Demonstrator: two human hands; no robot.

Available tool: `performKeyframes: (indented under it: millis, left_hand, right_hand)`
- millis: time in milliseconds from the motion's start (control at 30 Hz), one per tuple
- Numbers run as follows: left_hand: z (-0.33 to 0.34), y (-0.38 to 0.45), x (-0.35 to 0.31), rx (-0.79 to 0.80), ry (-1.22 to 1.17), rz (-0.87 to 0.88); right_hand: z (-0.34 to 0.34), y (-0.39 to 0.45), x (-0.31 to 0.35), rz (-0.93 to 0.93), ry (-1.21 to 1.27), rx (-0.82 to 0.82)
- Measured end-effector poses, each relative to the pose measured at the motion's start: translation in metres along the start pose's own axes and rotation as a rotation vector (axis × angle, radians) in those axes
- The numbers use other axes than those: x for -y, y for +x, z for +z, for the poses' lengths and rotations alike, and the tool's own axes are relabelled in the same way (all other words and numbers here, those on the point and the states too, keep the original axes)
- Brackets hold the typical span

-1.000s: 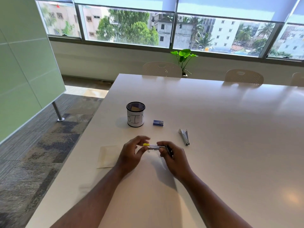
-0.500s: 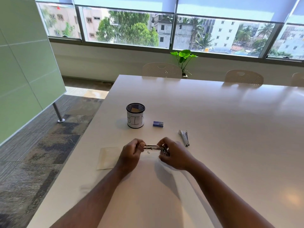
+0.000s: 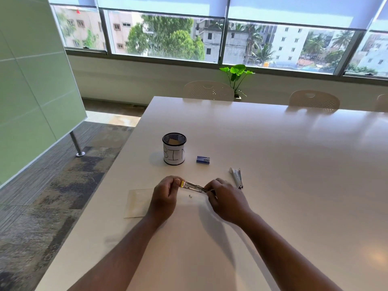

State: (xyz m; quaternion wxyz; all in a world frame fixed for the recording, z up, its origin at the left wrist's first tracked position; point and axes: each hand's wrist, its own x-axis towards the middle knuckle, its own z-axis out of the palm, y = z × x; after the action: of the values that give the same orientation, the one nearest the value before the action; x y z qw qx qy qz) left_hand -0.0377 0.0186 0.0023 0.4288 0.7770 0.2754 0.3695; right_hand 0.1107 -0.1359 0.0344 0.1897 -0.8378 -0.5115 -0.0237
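My left fingers [image 3: 177,182] and right fingers [image 3: 211,186] pinch the stapler [image 3: 192,186] endwise; one slip could drop it onto the surface [image 3: 273,164] below.

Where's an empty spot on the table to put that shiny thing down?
Plenty of bare table right of the white stapler, and beyond the bin cup. Crowded round the shiny thing: blue box, paper, tiny scrap.

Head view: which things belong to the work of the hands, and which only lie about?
In the job: left hand, right hand, yellow-tipped metal tool.
Lying about: BIN cup, blue box, white stapler, paper sheet, plant.
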Motion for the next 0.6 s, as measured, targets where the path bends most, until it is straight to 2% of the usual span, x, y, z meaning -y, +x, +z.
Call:
performKeyframes:
  millis: [133,300,400,600]
  left_hand:
    - [0.003,0.000,-0.001,-0.114,0.165,0.087]
    - [0.008,-0.001,0.000,0.036,0.427,0.031]
    - [0.014,-0.002,0.002,0.134,0.567,0.016]
    - [0.015,-0.002,0.005,0.192,0.613,-0.001]
  right_hand:
    - [0.013,-0.007,-0.007,0.114,-0.011,-0.127]
    - [0.023,-0.010,-0.008,0.242,0.045,-0.257]
    - [0.026,-0.012,-0.011,0.258,0.077,-0.303]
    - [0.028,-0.014,-0.014,0.224,0.002,-0.271]
